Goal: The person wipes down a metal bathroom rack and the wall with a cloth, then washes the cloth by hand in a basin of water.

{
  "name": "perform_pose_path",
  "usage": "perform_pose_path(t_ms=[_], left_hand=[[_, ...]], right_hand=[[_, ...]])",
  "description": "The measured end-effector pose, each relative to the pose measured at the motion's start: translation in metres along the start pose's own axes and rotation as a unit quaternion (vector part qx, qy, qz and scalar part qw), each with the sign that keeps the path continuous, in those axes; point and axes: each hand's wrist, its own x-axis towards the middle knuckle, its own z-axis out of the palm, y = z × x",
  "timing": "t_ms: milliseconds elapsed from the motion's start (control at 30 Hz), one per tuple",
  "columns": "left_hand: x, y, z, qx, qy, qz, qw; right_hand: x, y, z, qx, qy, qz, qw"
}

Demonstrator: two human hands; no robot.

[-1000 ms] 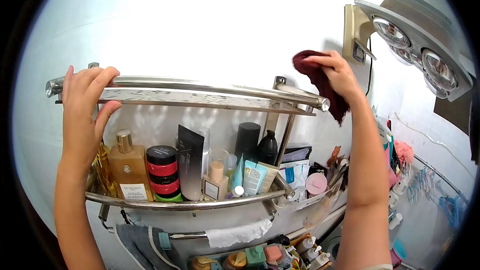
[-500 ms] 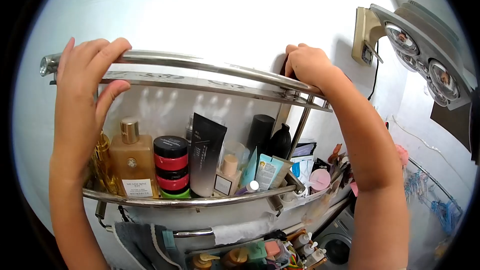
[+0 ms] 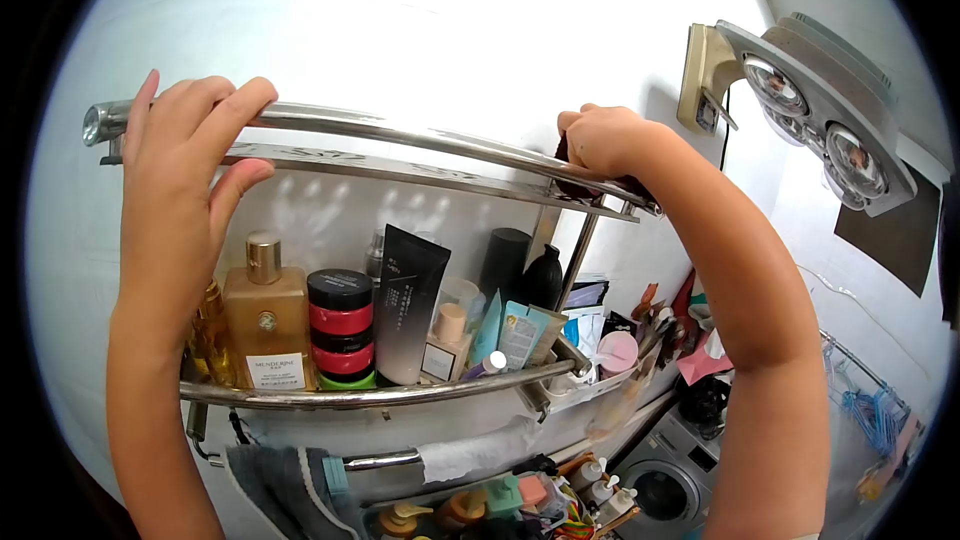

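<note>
My left hand [image 3: 185, 155] is hooked over the left end of the upper metal rail [image 3: 400, 130], fingers on top and thumb below. At the rail's right part, my right hand [image 3: 605, 140] is closed on a dark reddish-brown cloth [image 3: 572, 178], which touches the upper rack; much of it is hidden. Beneath on the lower shelf stand an amber bottle [image 3: 265, 315], stacked black and red jars [image 3: 341, 325], a dark grey squeeze tube [image 3: 412, 300] and a small beige-capped bottle [image 3: 447, 345].
A heat-lamp unit [image 3: 830, 130] juts from the wall at upper right. Below the shelf hang a grey towel [image 3: 275, 485] and a white cloth [image 3: 480, 450]. A washing machine [image 3: 668, 485] stands lower right, with blue hangers [image 3: 875, 420] beyond.
My right hand and the cloth have shifted slightly left and down along the rail, and more cloth shows. My left hand keeps its hold. The view has turned a little right.
</note>
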Motion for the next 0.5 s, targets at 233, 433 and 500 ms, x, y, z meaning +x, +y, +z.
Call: perform_pose_path(t_ms=[233, 433, 500], left_hand=[[0.0, 0.001, 0.002, -0.001, 0.015, 0.002, 1.0], [-0.001, 0.0, 0.003, -0.007, 0.03, 0.005, 1.0], [-0.002, 0.0, 0.004, -0.002, 0.026, 0.004, 1.0]], right_hand=[[-0.026, 0.001, -0.032, 0.014, -0.115, 0.062, 0.991], [0.004, -0.003, 0.004, -0.044, 0.017, -0.103, 0.994], [0.005, -0.014, -0.002, -0.061, 0.002, -0.073, 0.995]])
